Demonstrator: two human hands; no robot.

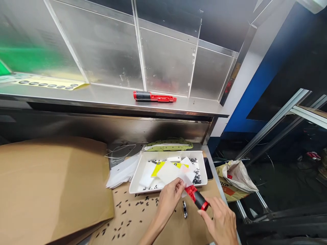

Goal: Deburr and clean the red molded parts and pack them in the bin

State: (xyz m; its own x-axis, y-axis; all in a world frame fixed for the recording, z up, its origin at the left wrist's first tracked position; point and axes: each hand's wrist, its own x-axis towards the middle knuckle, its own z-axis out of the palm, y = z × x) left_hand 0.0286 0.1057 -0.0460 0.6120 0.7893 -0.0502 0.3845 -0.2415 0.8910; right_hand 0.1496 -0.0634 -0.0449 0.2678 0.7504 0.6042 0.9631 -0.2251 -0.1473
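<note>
My left hand [170, 196] pinches a white sheet [170, 173] at the front edge of a white tray [136, 178], fingers closed on it. The sheet wraps the tip of a red and black tool [197, 198]. My right hand [221, 222] grips that tool by its black handle end, fingers curled round it. Both hands hover over the brown cardboard [143, 221] just in front of the tray.
The tray holds white sheets, a yellow label [158, 167] and small black parts [197, 175]. Several black specks litter the cardboard. A small metal piece [185, 209] lies near my hands. A second red tool [154, 97] lies on the steel shelf. A paper bag [236, 180] sits right.
</note>
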